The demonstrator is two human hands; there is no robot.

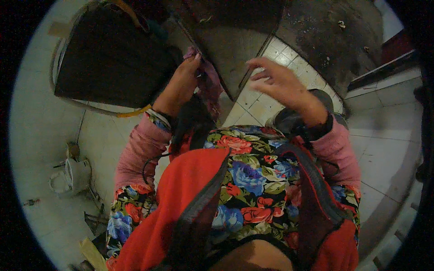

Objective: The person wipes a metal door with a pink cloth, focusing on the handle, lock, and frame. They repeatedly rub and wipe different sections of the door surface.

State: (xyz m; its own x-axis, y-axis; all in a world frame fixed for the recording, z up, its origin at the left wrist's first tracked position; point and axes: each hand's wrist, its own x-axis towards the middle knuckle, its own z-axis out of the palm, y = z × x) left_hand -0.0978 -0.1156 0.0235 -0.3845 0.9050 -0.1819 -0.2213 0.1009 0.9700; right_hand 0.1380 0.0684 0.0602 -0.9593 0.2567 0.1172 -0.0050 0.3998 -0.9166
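Observation:
My left hand [183,78] is closed on a limp purple-pink cloth [211,83], pinched near its top between thumb and fingers, with the rest hanging down towards my knees. A thin dark edge or bar [217,76] runs slantwise right beside the cloth; whether the two touch I cannot tell. My right hand [276,79] is raised over the tiled floor, apart from the cloth, with its fingers loosely bent and nothing visible in them. Pink sleeves cover both forearms, and a floral garment [249,176] lies across my front under a red open vest [190,189].
A large dark panel [112,61] with a grey and yellow hose or rim [125,114] around it stands at the left. Pale floor tiles [252,105] border a dark, littered surface [325,40]. White tiled walls, a whitish container [77,174] and a low ledge [379,78] lie around.

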